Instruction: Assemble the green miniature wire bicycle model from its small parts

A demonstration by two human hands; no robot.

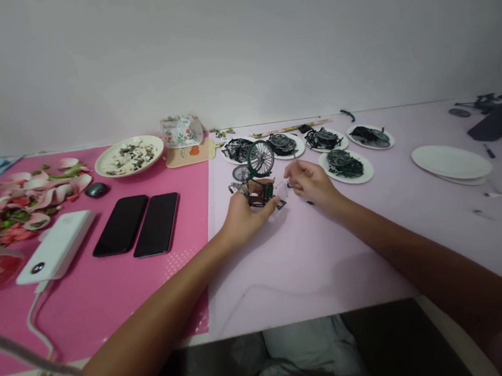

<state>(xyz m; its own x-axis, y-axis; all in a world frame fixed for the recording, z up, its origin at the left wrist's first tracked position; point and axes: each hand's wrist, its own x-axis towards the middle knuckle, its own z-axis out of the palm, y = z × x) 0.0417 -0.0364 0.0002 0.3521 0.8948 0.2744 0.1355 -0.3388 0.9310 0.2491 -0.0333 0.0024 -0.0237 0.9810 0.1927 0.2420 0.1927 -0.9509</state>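
A small green model bicycle point(260, 158) is tilted up in my left hand point(247, 217), whose fingers wrap round its frame above the pale table. Its spoked wheels point up and away from me. Close to its right side, my right hand point(312, 184) has its thumb and fingers pinched together. Something thin and pale shows by those fingertips, too small to make out. Below the right hand lies a small black piece point(310, 203) on the table. Just beyond, a white plate point(370, 174) carries green wheels and parts.
Several more plates of dark bicycle parts stand along the wall, including one plate point(391, 137) farther right. Stacked white plates point(452, 162) lie at right. On the pink mat are two phones point(156, 225), a power bank point(55, 247), a mouse point(96, 190) and a bowl point(107, 161).
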